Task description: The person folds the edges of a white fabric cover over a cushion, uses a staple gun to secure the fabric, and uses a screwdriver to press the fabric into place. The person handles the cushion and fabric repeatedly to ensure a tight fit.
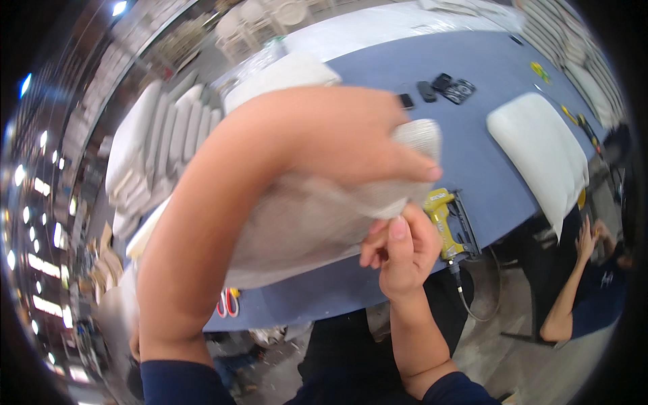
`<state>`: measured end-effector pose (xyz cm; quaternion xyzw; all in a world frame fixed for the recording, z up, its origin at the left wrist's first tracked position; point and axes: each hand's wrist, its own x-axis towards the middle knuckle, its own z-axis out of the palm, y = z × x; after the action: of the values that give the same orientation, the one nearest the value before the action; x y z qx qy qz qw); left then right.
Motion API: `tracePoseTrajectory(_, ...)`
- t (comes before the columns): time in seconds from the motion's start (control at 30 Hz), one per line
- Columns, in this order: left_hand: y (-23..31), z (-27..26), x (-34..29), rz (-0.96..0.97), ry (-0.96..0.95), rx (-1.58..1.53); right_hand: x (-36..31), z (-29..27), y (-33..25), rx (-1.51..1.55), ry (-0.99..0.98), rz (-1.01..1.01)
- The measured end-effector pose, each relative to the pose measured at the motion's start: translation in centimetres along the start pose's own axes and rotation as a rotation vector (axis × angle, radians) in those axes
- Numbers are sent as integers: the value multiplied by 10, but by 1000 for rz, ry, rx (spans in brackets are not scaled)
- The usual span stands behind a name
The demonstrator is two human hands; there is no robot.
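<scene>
A light beige fabric-covered seat cushion (297,236) is tilted up in front of me, partly hidden by my left arm and blurred. My left hand (351,138) reaches over its top and clasps the right end, the thumb lying along the near face and the other fingers out of sight. Below it, my right hand (408,253) pinches the cover's loose white edge between thumb and fingers. Just right of that hand, a yellow staple gun (440,223) with an air hose lies on the blue-grey table (482,162).
Another pale cushion (536,145) lies at the right, near a co-worker's hand (587,239). Red-handled scissors (233,304) sit at the front edge. Small black cases (455,89) are farther back. Stacked cushions (162,135) stand at left, and more (574,54) at far right.
</scene>
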<state>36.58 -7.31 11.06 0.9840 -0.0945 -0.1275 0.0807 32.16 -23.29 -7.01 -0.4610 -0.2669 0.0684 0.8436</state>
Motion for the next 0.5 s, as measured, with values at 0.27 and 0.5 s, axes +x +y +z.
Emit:
tracePoseTrajectory(0.27,18,-10,-49,-252,-63,-150,-154,7,159,-1026,-891,-207)
tracePoseTrajectory(0.5,14,-4,5,-95,-130,-239,-183,21,170,-1201,-737,-9)
